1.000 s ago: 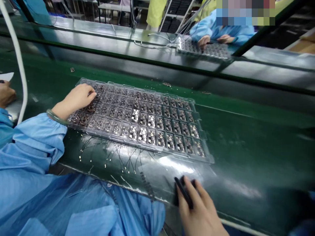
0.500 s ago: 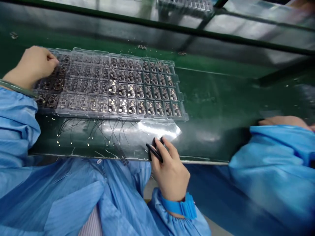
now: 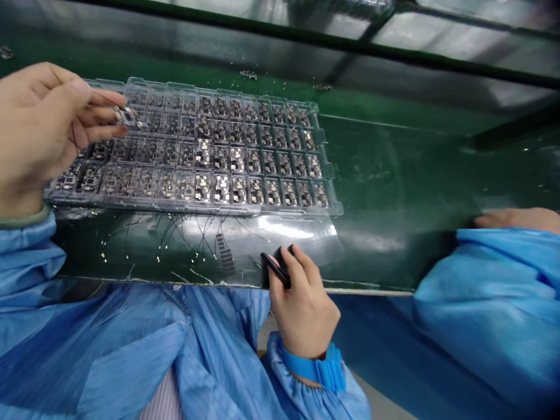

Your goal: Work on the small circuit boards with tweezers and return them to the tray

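My left hand [image 3: 56, 111] is raised over the left end of a clear plastic tray [image 3: 245, 209], pinching a small circuit board [image 3: 128, 118] at its fingertips. Rows of similar boards fill the tray's compartments. At the bench's front edge, my right hand [image 3: 304, 297] wears a blue wrist strap [image 3: 317, 370] and is closed around black tweezers [image 3: 276, 269]. Their tips are hidden. Thin black wires [image 3: 175, 233] with small gold connectors lie in front of the tray, and a strip of dark rectangular pieces [image 3: 225, 254] lies left of the tweezers.
Another person's blue sleeve [image 3: 503, 291] and hand [image 3: 520, 218] rest on the green bench [image 3: 385, 175] at right. A few loose boards, one a small part [image 3: 249, 74], lie behind the tray. A dark green rail [image 3: 306, 41] crosses above the back of the bench.
My left hand has lifted from the tray's left end toward the camera, and a circuit board now shows in its fingers. The dark strip is more fully in view. My right hand stays nearly still.
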`<state>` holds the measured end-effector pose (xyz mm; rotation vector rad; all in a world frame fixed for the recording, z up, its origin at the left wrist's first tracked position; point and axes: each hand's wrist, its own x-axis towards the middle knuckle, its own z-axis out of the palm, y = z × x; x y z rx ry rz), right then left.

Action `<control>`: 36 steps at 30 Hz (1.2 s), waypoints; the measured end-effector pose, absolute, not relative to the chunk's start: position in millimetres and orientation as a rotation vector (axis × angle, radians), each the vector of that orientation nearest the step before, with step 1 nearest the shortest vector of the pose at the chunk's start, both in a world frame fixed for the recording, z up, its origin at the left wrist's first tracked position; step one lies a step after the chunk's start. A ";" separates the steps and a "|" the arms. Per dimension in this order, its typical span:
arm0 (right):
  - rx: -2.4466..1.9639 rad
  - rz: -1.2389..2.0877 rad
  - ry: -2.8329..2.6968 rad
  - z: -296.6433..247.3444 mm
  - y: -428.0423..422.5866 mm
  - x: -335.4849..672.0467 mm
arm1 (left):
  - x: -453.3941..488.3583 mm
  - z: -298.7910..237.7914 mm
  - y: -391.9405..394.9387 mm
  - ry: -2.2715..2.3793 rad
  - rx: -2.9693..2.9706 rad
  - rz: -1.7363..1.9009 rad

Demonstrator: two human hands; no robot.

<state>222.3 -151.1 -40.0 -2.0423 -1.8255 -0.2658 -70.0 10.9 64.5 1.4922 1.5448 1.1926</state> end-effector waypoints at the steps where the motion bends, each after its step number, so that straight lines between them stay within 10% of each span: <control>1: -1.977 -0.215 -1.789 -36.8 -150.1 220.9 | -63.6 65.8 2.1 1.395 1.454 1.221; 12: -1.269 1.381 -1.109 -6.5 -125.3 169.7 | -12.2 28.0 -62.8 0.719 1.202 0.704; 36: -1.381 1.175 -1.153 -5.9 -126.9 168.7 | -8.0 10.5 -68.2 0.968 1.665 0.629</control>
